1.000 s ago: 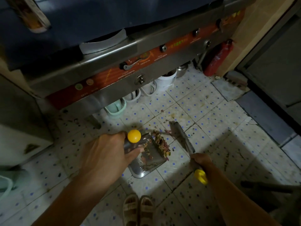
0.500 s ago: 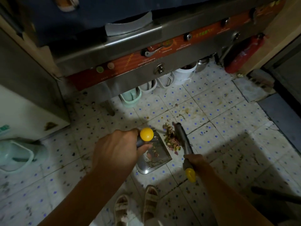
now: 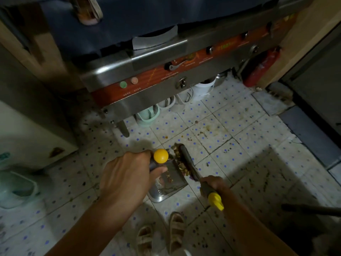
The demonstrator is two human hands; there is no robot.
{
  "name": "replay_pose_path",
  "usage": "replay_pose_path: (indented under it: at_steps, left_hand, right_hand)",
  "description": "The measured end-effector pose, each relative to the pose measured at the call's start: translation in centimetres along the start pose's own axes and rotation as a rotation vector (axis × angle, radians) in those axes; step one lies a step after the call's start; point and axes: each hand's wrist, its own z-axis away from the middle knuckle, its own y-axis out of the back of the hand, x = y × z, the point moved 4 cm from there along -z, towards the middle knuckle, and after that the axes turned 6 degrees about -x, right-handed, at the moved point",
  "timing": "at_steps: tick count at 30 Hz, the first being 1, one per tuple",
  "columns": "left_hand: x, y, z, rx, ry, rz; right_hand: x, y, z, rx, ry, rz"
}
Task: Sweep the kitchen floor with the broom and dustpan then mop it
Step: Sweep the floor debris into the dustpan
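Observation:
My left hand grips the grey handle of a metal dustpan, just below its round yellow end cap. The pan lies on the tiled floor in front of my feet. My right hand grips the handle of a dark brush-like broom with a yellow end. The broom head lies along the pan's right edge, pressing a line of brown food scraps against the pan's mouth. Some scraps lie inside the pan.
A steel cooker with a red control panel stands ahead, with cups and white buckets under it. A red extinguisher leans at the right. A pale bin sits left. Stains mark the tiles. A dark pole lies right.
The broom has swept the scraps left, up against the dustpan's edge. The camera has swung so the cooker sits further right and lower in view. Both hands keep their grips.

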Motion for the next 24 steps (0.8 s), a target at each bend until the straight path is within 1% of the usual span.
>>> replay_pose_path:
  at_steps: [5,9,12,15,17,21,24]
  left_hand:
    - [0.7,2.1,-0.2,0.021,0.027,-0.035]
    - [2.0,2.7,-1.6,0.022,0.021,-0.030]
    - [2.9,2.8,-3.1,0.022,0.041,-0.036]
    - [4.0,2.5,-5.5,0.024,0.071,-0.041]
    - [4.5,2.1,-7.0,0.034,0.072,-0.004]
    - [4.7,1.4,-9.4,0.062,0.075,0.054]
    - [5.0,1.0,-11.1,0.031,0.058,0.039]
  right_hand:
    - [-0.9,1.9,-0.6,0.073,0.075,-0.041]
    - [-2.8,3.5,-2.3,0.111,0.061,-0.150]
    - [-5.0,5.3,-4.2,0.146,0.086,-0.180]
    - [-8.1,7.2,-6.6,0.156,0.119,-0.148]
    - [-10.2,8.3,-8.6,0.149,0.145,-0.135]
    - [-13.3,9.1,-12.1,0.164,0.177,-0.203]
    - [-15.7,9.0,-14.6,0.149,0.200,-0.217]
